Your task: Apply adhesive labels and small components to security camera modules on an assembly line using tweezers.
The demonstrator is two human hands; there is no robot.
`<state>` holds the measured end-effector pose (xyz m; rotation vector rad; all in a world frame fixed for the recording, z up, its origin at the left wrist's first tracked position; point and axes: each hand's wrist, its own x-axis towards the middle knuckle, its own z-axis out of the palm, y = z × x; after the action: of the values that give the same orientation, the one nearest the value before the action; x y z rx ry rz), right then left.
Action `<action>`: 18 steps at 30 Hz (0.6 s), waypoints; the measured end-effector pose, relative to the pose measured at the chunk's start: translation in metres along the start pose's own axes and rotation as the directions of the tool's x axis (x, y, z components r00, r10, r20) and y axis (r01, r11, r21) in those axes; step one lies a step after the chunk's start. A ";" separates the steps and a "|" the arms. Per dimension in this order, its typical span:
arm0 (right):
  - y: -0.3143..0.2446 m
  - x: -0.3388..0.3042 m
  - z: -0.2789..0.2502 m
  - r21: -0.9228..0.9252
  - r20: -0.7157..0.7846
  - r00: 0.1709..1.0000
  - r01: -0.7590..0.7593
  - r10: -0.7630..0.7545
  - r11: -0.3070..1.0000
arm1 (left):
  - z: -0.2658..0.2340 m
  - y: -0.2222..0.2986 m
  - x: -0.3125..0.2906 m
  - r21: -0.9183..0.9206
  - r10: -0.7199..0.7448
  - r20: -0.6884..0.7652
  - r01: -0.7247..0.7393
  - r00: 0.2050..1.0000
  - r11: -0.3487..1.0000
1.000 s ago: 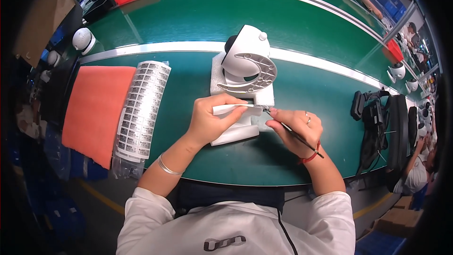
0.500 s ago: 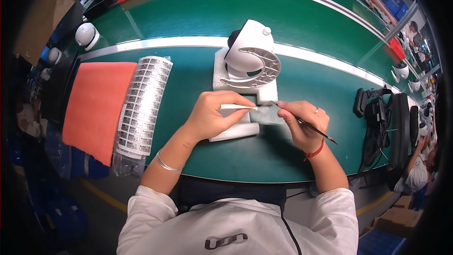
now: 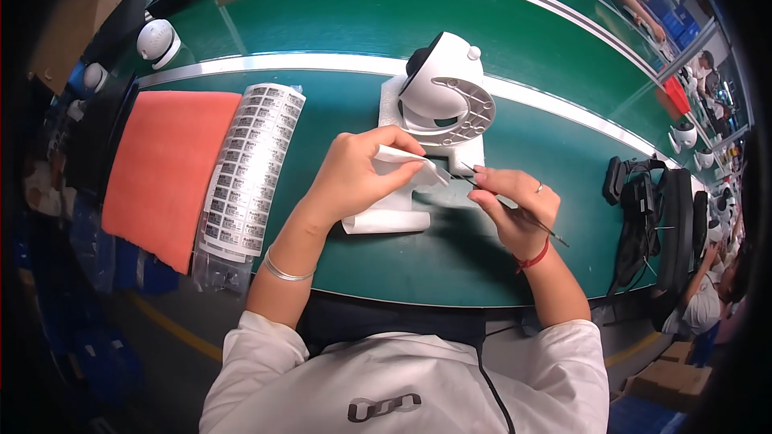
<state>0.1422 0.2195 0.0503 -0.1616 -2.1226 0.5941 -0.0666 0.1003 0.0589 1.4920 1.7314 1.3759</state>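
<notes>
My left hand (image 3: 358,173) pinches a white paper-like strip (image 3: 393,154) between thumb and fingers. The strip's lower part curls onto the table as a loose white roll (image 3: 386,223). Dark slim tweezers (image 3: 555,235) lie in my right hand (image 3: 523,205), their tips close to the strip's free end, where a translucent piece shows; whether they touch it I cannot tell. Just beyond both hands, a white rounded device (image 3: 434,88) with a ribbed ring-shaped base rests tilted on a white foam block (image 3: 390,108).
Left on the green table (image 3: 338,281) lie an orange sheet (image 3: 165,177) and a sheet of printed labels (image 3: 253,169). Black straps and dark gear (image 3: 639,209) sit at the right. A white rail (image 3: 322,62) borders the green conveyor (image 3: 305,16), with another white device (image 3: 158,42) beside it.
My left hand has risen slightly and tilted the strip, so more of its face shows. My right hand stays nearly in place with the tweezers. The view has shifted a little.
</notes>
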 end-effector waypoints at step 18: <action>0.003 0.002 -0.004 -0.047 0.023 1.000 0.013 -0.012 0.999 | -0.002 -0.010 0.000 0.054 0.109 0.179 -0.121 0.978 0.991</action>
<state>0.1439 0.2240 0.0525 -0.1681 -2.1595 0.5405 -0.0730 0.1003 0.0513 1.7185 1.6161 1.2123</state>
